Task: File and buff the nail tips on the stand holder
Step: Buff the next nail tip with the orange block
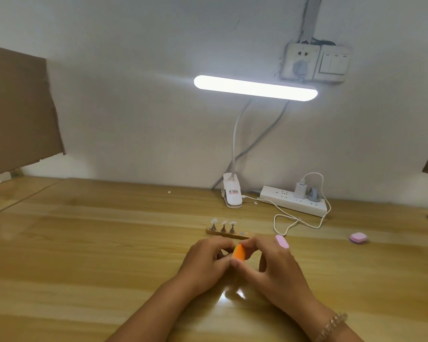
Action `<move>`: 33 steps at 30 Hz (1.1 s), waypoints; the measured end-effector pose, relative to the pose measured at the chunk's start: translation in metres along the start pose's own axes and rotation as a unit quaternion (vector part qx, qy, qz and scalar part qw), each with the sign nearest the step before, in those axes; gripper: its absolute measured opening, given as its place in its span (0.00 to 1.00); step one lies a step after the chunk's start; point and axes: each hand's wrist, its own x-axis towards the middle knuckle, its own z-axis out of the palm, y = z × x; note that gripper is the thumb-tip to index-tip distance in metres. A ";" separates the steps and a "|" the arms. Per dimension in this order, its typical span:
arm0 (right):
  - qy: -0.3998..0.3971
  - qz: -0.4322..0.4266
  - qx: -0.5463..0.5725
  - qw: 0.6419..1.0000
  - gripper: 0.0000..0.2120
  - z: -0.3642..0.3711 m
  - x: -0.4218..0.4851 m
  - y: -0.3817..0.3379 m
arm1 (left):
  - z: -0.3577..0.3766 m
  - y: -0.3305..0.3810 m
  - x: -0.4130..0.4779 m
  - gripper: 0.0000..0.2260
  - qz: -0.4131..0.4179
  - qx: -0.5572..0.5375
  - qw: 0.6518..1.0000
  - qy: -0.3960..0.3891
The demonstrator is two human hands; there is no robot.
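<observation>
A wooden stand holder (218, 232) lies on the table just beyond my hands, with three small metal pegs carrying pale nail tips (223, 222) on its left part. My right hand (272, 265) pinches an orange buffer block (239, 253). My left hand (205, 260) is closed right beside the block; something small seems pinched in its fingers, but it is hidden and blurred. A pink nail file (281, 241) lies behind my right hand, partly covered by it.
A clip-on bar lamp (232, 193) shines above the table at the back. A white power strip (294, 199) with a charger and a looping cable (282, 220) sits to the right. A pink buffer pad (358, 237) lies far right. Cardboard (17, 109) stands at the left.
</observation>
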 end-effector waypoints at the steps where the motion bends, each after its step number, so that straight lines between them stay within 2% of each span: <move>1: 0.006 0.010 0.007 1.000 0.14 -0.001 0.002 0.000 | 0.000 -0.001 0.001 0.04 -0.001 -0.015 1.000 0.001; 4: 0.037 0.039 -0.014 0.998 0.13 -0.004 0.005 0.003 | 0.001 -0.001 0.002 0.06 -0.014 -0.067 0.998 0.010; 7: 0.019 -0.016 -0.035 0.999 0.15 -0.002 -0.001 -0.002 | -0.001 -0.001 0.001 0.12 -0.015 -0.092 0.996 -0.007; 12: 0.045 0.040 -0.005 0.998 0.11 -0.005 0.005 0.003 | 0.001 -0.001 0.002 0.08 -0.011 -0.093 0.995 -0.016; 16: 0.015 -0.015 -0.015 1.000 0.17 -0.003 -0.002 -0.004 | -0.002 0.001 0.003 0.15 -0.009 -0.087 0.996 -0.023; 19: 0.048 0.034 0.000 0.998 0.13 -0.006 0.004 0.002 | 0.000 0.002 0.002 0.13 -0.010 -0.083 0.996 -0.021; 23: 0.023 -0.022 -0.019 0.999 0.17 -0.003 -0.002 -0.005 | -0.001 0.002 0.002 0.16 -0.005 -0.086 0.996 -0.026; 27: 0.053 0.039 -0.004 0.998 0.14 -0.006 0.005 0.003 | 0.000 0.002 0.002 0.13 -0.009 -0.083 0.996 -0.018; 30: 0.032 -0.010 -0.019 0.999 0.16 -0.003 -0.001 -0.004 | -0.001 0.000 0.002 0.14 -0.010 -0.093 0.995 -0.022; 33: 0.041 0.020 0.013 0.999 0.15 -0.004 0.003 -0.001 | -0.001 0.000 0.003 0.11 -0.011 -0.095 0.995 -0.019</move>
